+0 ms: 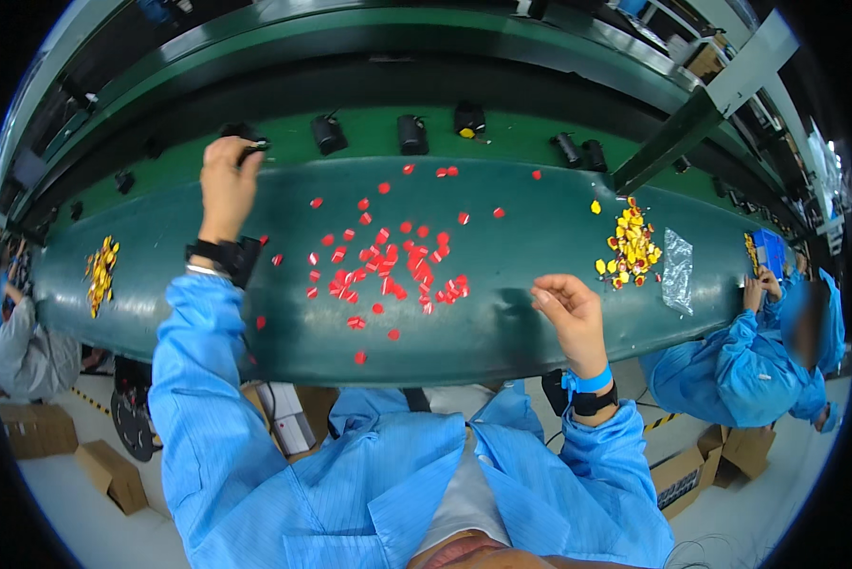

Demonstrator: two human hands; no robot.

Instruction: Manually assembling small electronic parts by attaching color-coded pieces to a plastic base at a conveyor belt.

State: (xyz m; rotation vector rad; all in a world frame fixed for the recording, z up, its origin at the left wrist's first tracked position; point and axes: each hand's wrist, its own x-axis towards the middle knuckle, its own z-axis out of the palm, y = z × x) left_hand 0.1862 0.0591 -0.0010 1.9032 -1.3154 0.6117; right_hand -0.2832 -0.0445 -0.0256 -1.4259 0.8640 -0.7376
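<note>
At the far left of the table, my left hand point(227, 188) has its fingers closed on a small black part point(240, 131), right at the green strip behind the table edge. The fingers partly cover that part. My right hand point(575, 315) hovers over the right half of the dark green table, thumb and fingertips pinched together; whatever lies between them is too small to make out. Between the hands spreads a loose scatter of small red pieces point(385, 262), some with a white stripe. To the right of it lies a heap of yellow and red pieces point(632, 245).
Several black cylindrical parts point(412, 135) stand along the green strip point(369, 133). A clear plastic bag point(677, 272) and a blue bin point(769, 252) are on the right. Another yellow heap point(101, 275) lies far left. A green post point(668, 142) rises at right. Co-workers sit on both sides.
</note>
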